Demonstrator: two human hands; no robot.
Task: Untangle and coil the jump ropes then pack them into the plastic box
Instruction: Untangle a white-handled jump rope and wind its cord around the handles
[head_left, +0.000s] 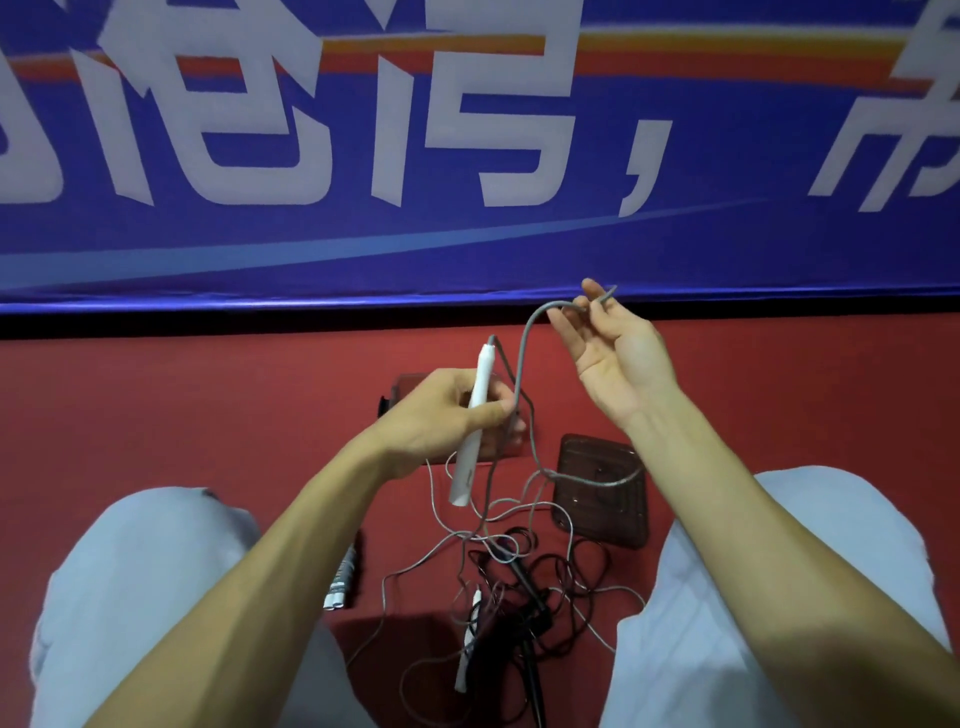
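Left hand (441, 415) grips white handle (469, 467), right hand (618, 364) palm-up, pinching grey rope (524, 343) arching between them, tangle (519, 571) below.

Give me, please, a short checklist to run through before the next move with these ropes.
1. Left hand grips the handle: ok.
2. Right hand pinches the grey rope: ok, near its bend.
3. Grey rope free of the black rope: not ok; it runs down into the tangle.
4. Coil started: not ok; one loose loop hangs between the hands.
5. Box open, within reach: cannot tell; a plastic piece lies beside the tangle, box or lid unclear.
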